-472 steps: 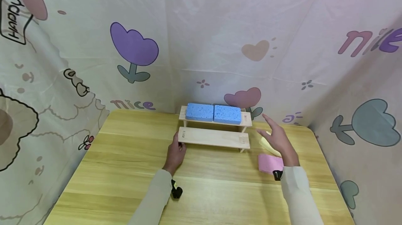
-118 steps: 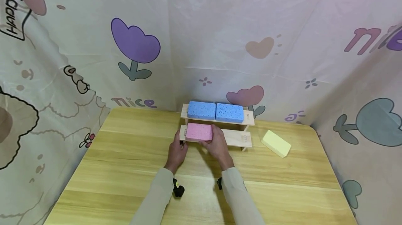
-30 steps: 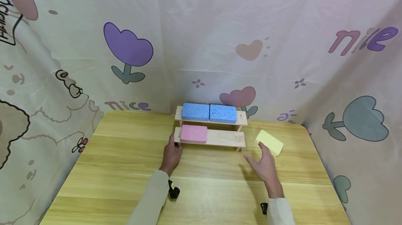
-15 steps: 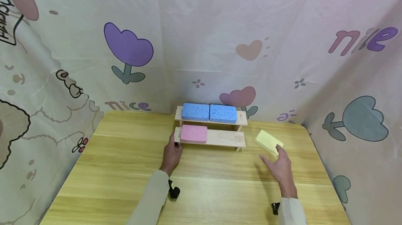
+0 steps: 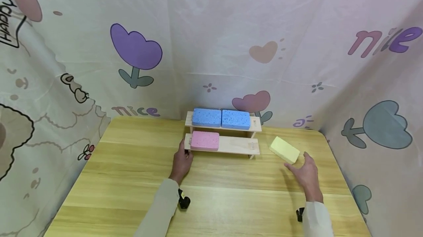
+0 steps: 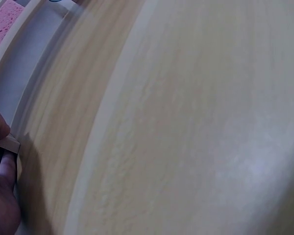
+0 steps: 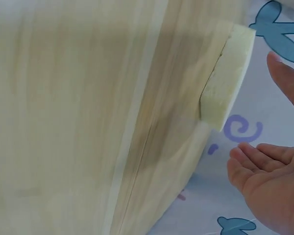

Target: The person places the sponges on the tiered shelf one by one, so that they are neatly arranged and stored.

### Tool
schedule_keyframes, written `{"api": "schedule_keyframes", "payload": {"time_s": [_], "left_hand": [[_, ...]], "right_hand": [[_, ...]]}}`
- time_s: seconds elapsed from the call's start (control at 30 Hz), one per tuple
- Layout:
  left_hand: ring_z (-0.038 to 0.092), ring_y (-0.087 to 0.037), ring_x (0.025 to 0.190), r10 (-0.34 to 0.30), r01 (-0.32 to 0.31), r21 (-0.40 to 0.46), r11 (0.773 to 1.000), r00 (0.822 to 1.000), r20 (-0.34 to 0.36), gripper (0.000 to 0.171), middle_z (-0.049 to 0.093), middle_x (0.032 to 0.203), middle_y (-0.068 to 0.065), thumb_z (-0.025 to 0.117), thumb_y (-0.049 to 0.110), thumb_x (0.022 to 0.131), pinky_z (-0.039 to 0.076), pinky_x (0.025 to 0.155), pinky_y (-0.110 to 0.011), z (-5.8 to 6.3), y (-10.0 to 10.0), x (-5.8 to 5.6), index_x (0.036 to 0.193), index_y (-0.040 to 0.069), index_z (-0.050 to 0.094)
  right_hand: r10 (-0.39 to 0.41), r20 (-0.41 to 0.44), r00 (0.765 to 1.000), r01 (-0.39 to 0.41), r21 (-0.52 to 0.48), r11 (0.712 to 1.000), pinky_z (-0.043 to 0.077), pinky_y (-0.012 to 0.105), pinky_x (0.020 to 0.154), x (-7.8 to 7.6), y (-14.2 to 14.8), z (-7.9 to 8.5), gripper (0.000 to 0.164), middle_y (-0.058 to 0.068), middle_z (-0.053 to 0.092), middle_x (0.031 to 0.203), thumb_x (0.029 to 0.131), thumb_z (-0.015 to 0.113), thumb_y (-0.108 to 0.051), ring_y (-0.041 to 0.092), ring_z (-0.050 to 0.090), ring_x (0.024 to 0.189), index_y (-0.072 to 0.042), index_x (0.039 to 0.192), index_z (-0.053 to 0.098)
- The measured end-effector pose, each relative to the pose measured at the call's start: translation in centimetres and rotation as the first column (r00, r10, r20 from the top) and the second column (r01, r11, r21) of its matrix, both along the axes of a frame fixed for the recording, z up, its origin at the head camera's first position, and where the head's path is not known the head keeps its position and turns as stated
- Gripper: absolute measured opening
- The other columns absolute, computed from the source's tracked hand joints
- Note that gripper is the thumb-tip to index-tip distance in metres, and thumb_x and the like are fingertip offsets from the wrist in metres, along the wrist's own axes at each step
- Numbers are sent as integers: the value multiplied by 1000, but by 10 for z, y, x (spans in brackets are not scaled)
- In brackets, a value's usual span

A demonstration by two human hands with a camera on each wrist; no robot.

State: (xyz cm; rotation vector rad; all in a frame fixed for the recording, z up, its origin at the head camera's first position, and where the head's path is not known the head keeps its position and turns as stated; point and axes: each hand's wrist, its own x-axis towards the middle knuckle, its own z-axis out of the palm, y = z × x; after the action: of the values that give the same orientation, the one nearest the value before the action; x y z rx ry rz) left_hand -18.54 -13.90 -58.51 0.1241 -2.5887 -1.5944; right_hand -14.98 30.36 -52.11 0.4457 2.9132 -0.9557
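Note:
A two-step wooden rack (image 5: 236, 144) stands at the back of the table. Its upper step bears a pair of blue sponges, the left one (image 5: 206, 117) beside the right one (image 5: 236, 119). On the lower step, at the left end, lies a pink sponge (image 5: 205, 140). My left hand (image 5: 181, 161) grips the lower step's left end; in the left wrist view its thumb and fingers (image 6: 8, 166) pinch the wood. A yellow sponge (image 5: 284, 150) lies on the table right of the rack. Just short of it hovers my right hand (image 5: 307, 174), fingers spread, holding nothing.
The wood-grain table (image 5: 138, 178) ends at the back against a printed cloth backdrop (image 5: 211, 35), which also lines both sides. Each wrist wears a small black device, on the left (image 5: 183, 201) and on the right (image 5: 300, 214).
Earlier my right hand set the pink sponge on the lower step and let go. Over the last second it has moved right, to the yellow sponge's near side. My left hand keeps its grip.

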Motion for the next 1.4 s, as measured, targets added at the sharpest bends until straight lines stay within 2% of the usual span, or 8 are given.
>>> {"api": "schedule_keyframes", "payload": {"time_s": [0.17,0.3,0.43,0.63,0.73,1.0,1.23,1.4], "left_hand": [[60,-32,113,-4,4,3,1000,1000,-5,67,58,128,-22,50,6,93,53,90,-44,0,0,-1,152,13,18],[60,-32,113,-6,6,1,1000,1000,-9,67,58,129,-23,50,5,93,53,90,-44,1,0,-1,152,12,19],[60,-31,112,-4,4,-3,1000,1000,-3,67,58,128,-22,50,5,93,53,90,-43,0,1,-1,152,13,19],[60,-31,114,2,-2,-6,1000,1000,-6,67,57,130,-22,50,6,93,53,90,-43,-1,1,0,152,14,19],[59,-32,115,1,-1,-2,1000,1000,-21,67,56,131,-23,50,5,93,53,90,-44,0,2,0,152,14,19],[61,-31,113,4,-4,-5,1000,1000,-16,67,58,129,-22,51,5,92,54,89,-43,1,3,-1,151,14,20],[60,-31,113,9,-9,-3,1000,1000,-5,68,58,130,-22,51,5,92,53,90,-43,-2,2,-1,152,14,20],[60,-31,114,13,-13,4,1000,1000,-2,68,57,130,-22,51,5,92,53,90,-43,-1,1,0,152,15,19]], "right_hand": [[35,29,999,-35,-7,999,24,64,109,-9,10,-1,110,38,18,148,79,73,-45,55,20,134,11,147,7],[53,94,994,-49,-37,998,21,66,109,-17,15,-2,118,37,10,151,77,72,-52,56,15,136,9,148,0],[65,141,988,-56,-66,996,21,66,108,-24,17,-6,119,38,8,151,77,72,-51,56,14,136,10,148,-2],[87,104,991,-82,-46,996,37,62,100,-30,16,-13,108,38,32,138,77,75,-44,50,38,122,13,145,14],[87,89,992,-84,-33,996,41,59,93,-31,16,-16,104,37,38,131,78,75,-42,46,44,112,15,142,16],[83,91,992,-82,-16,997,40,59,94,-34,19,-22,105,39,35,133,80,73,-43,47,43,113,17,142,14],[96,44,994,-96,12,995,44,53,86,-37,18,-26,96,36,44,123,79,74,-39,43,48,104,16,139,23],[101,78,992,-102,9,995,35,61,100,-39,16,-26,104,42,29,138,81,72,-38,51,39,119,18,143,10]]}}
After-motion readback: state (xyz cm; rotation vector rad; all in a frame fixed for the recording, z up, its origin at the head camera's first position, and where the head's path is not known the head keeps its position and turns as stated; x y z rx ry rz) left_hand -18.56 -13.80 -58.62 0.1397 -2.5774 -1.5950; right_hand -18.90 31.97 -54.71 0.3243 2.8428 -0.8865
